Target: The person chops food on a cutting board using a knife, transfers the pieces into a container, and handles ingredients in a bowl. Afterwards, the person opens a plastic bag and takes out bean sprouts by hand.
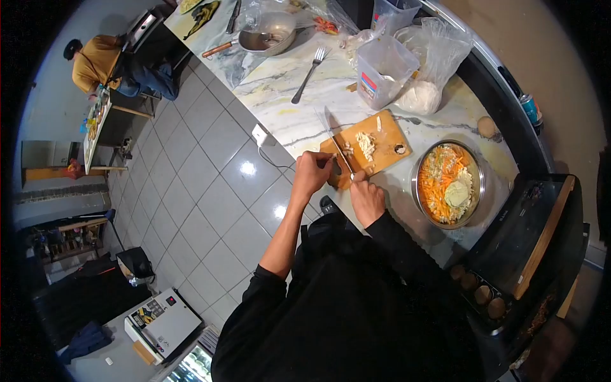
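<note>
My right hand [368, 200] is wrapped around the handle of a kitchen knife [337, 141], whose blade points away from me across a wooden cutting board [384, 127]. Beside the blade, my left hand [311, 173] is closed in a pinch at the board's left edge; whatever its fingertips hold is too small to make out. Chopped whitish pieces [365, 145] lie on the board to the right of the knife. To the right of the board stands a metal bowl [418, 199] with shredded orange and pale food and a pale creamy mound [457, 193].
A fork [310, 75], a saucepan [267, 42], a clear plastic container [383, 73] and a plastic bag [439, 48] occupy the counter's far part. A round brownish item [487, 127] lies near the back edge. A black oven [515, 235] is at right. Another person [98, 67] works far left.
</note>
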{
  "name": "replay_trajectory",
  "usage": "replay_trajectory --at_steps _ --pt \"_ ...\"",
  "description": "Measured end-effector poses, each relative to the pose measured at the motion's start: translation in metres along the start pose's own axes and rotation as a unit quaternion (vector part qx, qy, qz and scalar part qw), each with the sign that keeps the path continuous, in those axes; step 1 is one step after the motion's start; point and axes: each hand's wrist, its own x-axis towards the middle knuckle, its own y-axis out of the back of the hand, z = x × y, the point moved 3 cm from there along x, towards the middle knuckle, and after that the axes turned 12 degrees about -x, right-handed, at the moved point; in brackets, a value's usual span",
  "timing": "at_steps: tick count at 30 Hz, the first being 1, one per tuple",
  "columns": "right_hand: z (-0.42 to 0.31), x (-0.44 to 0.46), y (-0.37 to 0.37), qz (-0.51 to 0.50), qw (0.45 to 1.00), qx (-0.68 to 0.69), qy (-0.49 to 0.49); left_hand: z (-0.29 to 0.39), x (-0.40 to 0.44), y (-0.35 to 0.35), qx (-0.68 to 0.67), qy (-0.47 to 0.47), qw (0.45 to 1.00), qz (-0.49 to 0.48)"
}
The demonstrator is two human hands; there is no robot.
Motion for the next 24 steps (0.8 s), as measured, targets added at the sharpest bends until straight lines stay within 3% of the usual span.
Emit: replay_trajectory --at_steps 8,17,24 --pt "0.007 0.013 0.033 -0.015 0.996 0.088 0.018 0.002 -0.004 -0.009 0.008 -0.008 1.000 0.024" --pt "-0.011 -0.006 0.000 0.011 0.999 0.010 -0.041 -0.002 -0.002 -0.007 0.017 0.013 1.000 0.004" --pt "0.009 0.007 0.005 -0.008 0.998 0.062 0.022 0.006 0.011 0.011 0.030 -0.004 0.999 -0.019"
